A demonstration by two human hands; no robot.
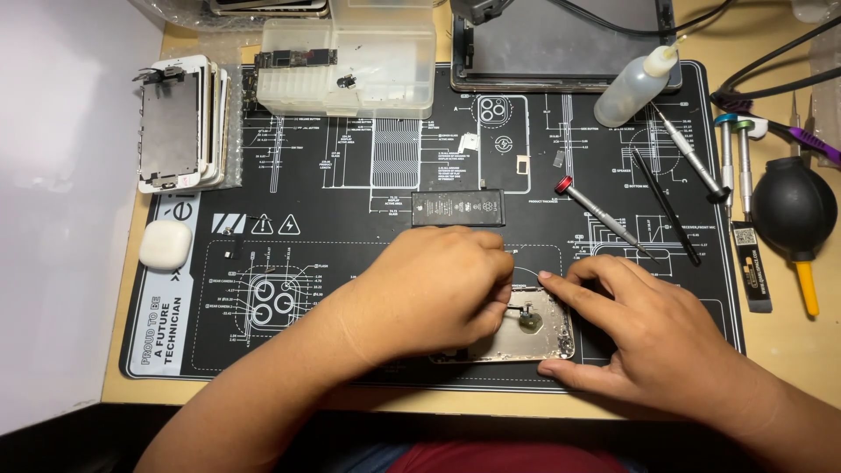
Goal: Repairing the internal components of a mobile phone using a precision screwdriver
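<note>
— How much room round that phone housing [526, 337]?

— Little. It lies at the near edge of the black work mat [350, 228]. The left hand [429, 293] covers its left half, fingers curled down onto it; what they pinch, I can't tell. The right hand [644, 328] braces its right side, fingers spread, touching.

— Beyond the housing?

— A battery [457, 208] just behind it, a red-capped screwdriver [604, 219] behind-right, bare mat to its left.

Bright, even overhead light, sharp focus, soft shadows, perhaps slight glare at left
</note>
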